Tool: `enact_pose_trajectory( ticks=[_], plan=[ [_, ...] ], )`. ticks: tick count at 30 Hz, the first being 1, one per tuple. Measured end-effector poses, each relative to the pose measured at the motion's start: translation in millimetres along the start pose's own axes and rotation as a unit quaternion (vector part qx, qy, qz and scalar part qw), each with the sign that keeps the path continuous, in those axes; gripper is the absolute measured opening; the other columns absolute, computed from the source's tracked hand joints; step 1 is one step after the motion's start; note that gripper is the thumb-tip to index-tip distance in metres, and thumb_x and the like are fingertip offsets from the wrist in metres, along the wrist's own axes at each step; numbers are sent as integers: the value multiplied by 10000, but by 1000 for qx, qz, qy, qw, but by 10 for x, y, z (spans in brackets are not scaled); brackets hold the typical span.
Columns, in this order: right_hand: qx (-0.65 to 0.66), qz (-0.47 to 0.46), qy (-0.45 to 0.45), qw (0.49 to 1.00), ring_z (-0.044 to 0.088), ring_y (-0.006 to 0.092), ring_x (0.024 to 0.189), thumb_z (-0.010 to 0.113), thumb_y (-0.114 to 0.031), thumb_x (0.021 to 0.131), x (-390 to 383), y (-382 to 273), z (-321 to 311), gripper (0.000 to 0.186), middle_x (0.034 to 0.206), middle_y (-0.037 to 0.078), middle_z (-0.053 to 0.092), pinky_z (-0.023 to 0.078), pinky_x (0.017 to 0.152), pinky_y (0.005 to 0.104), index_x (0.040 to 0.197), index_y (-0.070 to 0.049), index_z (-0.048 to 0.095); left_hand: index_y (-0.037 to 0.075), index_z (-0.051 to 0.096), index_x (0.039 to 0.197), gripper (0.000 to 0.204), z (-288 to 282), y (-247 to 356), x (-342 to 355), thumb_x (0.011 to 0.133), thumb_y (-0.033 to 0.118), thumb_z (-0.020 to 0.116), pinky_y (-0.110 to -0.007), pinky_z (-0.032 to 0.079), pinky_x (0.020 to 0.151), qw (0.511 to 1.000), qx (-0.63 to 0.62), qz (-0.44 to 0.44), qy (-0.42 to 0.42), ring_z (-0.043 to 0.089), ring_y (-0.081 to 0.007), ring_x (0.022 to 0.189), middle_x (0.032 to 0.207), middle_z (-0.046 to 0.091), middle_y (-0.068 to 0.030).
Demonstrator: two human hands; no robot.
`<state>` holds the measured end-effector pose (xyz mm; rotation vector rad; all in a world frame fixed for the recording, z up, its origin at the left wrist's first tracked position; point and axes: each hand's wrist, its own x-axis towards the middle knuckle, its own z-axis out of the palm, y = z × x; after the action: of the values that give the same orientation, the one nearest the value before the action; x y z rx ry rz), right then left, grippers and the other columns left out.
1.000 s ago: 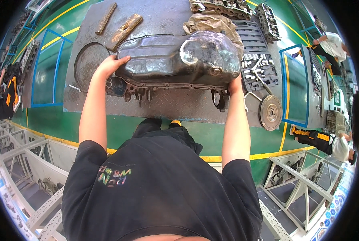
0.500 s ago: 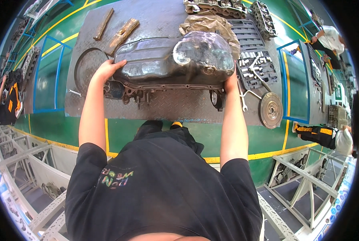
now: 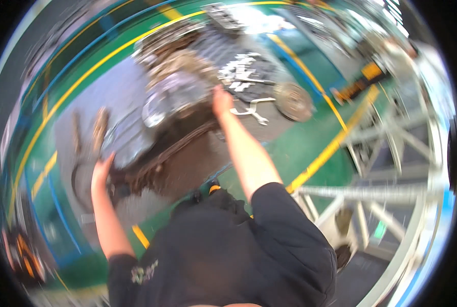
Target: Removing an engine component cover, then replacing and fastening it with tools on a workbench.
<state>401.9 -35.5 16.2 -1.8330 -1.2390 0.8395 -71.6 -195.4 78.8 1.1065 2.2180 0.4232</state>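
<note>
Over the worktop (image 3: 93, 94), the fingers of the left hand (image 3: 102, 168) and right hand (image 3: 221, 104) grip opposite ends of the dark metal pan (image 3: 174, 102), likely to balance its long, lopsided shape.

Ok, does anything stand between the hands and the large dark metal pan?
Nothing visible does. The left hand holds the left end of the large dark metal pan and the right hand its right end, though blur hides exact finger placement. The crumpled brown cloth lies beyond the pan, not between.
</note>
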Motion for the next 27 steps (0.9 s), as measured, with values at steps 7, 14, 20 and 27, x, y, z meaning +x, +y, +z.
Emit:
enact_pose_trajectory(
  ticks=[7,14,20,27],
  plan=[
    [-50,-26,95,994,672,312,840,583,-328,927,-1637,1128,-1113,329,914,158,700,519,755,401,1087,-51,657,-78,568,1209,389,-204,467,-875,997,244,517,-374,428,986,898,-60,351,260,569,-322,1127,1201,606,-220],
    [-94,296,178,934,679,289,745,603,-298,845,-4447,2930,-2213,303,809,172,695,526,709,403,930,-27,709,-41,587,1010,161,895,1566,-1604,976,63,469,-302,457,820,814,-225,529,-86,566,-180,884,946,609,-93],
    [116,402,394,819,681,214,719,525,-255,875,-5561,3512,-2258,291,770,100,711,520,711,350,832,-17,688,-12,537,905,149,2013,2545,-2210,976,94,459,-265,436,708,736,-249,555,-296,512,-146,766,833,553,-61],
    [101,356,444,816,675,240,755,530,-233,862,-5586,3598,-3033,267,756,121,695,514,725,347,823,-17,682,-10,537,839,184,3606,3725,-3674,973,94,468,-274,452,687,633,-191,562,-496,546,-145,705,759,578,-74]
  ],
)
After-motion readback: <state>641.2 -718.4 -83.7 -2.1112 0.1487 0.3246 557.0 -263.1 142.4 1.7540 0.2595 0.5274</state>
